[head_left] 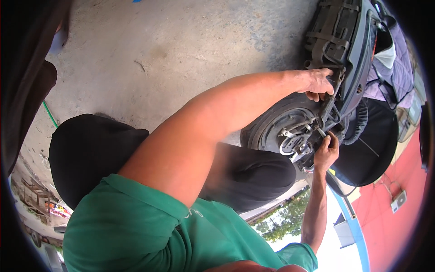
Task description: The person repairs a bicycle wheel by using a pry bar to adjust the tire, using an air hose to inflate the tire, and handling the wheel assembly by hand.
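Observation:
A scooter's rear wheel [263, 129], with a brake drum [288, 143] at its hub, is before me. My left hand [318, 84] reaches across to the metal bracket [337, 80] above the coil spring [326, 109]. Its fingers are curled against that metalwork, and what they grip is hidden. Beside the hub, my right hand [326, 153] pinches a short silvery metal rod [322, 133] between thumb and forefinger. Where the rod's far end meets the linkage is too small to tell.
A black battery-like case [333, 38] is strapped at the scooter's far end. A lilac quilted cover [396, 68] and black seat [374, 145] are to the right. My bent knees [253, 177] are close to the wheel. A person in dark clothing [34, 86] is at the left edge.

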{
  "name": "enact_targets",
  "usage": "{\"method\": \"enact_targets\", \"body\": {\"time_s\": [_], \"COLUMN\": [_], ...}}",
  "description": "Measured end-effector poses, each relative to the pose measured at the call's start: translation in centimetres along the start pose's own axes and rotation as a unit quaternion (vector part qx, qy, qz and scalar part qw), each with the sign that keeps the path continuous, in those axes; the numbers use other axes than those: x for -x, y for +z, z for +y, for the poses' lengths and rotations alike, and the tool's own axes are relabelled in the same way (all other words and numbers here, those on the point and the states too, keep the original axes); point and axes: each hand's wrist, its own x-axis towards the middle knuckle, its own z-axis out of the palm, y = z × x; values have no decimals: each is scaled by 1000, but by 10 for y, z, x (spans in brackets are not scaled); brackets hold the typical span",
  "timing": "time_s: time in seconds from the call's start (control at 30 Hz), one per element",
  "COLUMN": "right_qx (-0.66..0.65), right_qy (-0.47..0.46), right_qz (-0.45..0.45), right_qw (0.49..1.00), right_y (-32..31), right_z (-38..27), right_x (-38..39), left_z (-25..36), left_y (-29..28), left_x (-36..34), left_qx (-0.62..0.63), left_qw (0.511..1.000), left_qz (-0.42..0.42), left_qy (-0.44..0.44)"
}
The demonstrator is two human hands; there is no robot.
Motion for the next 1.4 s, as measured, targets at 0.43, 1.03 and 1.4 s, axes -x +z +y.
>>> {"method": "enact_targets", "body": {"time_s": [0.43,1.03,1.4], "right_qx": [6,73,36], "right_qy": [26,-131,-49], "right_qz": [-18,4,-9], "right_qw": [999,989,998], "right_y": [2,0,-1], "right_z": [5,15,8], "right_x": [-5,-4,-3], "left_z": [-1,7,-33], "left_y": [-10,-8,-13], "left_x": [-17,-14,-47], "left_qx": [-132,-219,-175], "left_qw": [990,975,979], "left_qz": [-26,-2,62], "left_qy": [-28,-22,80]}}
